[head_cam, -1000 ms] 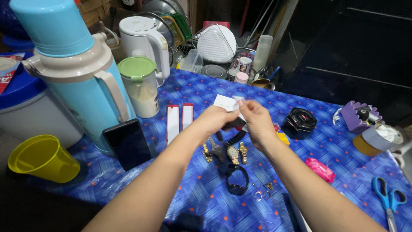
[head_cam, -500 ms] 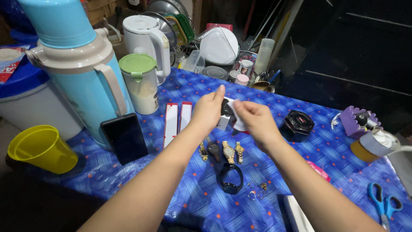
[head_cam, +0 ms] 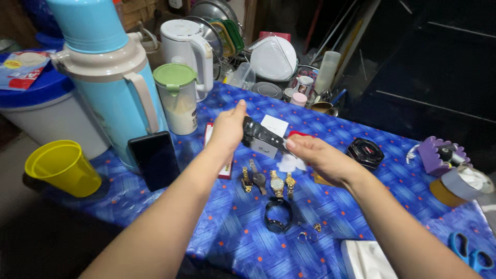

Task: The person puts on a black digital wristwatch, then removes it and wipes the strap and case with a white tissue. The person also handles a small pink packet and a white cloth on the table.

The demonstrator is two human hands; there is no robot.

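Above blue tablecloth, both hands stretch black watch flat.

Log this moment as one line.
left hand: grips black strap watch | right hand: pinches its strap end | below: gold wristwatches on blue checked tablecloth

A blue patterned tablecloth covers the table before a dark wall.

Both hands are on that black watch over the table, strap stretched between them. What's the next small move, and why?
Probably lower the black watch a little toward the blue tablecloth. The left hand grips one end and the right hand pinches the other, holding it in the air above a white cloth and a row of gold watches that it could drop onto.
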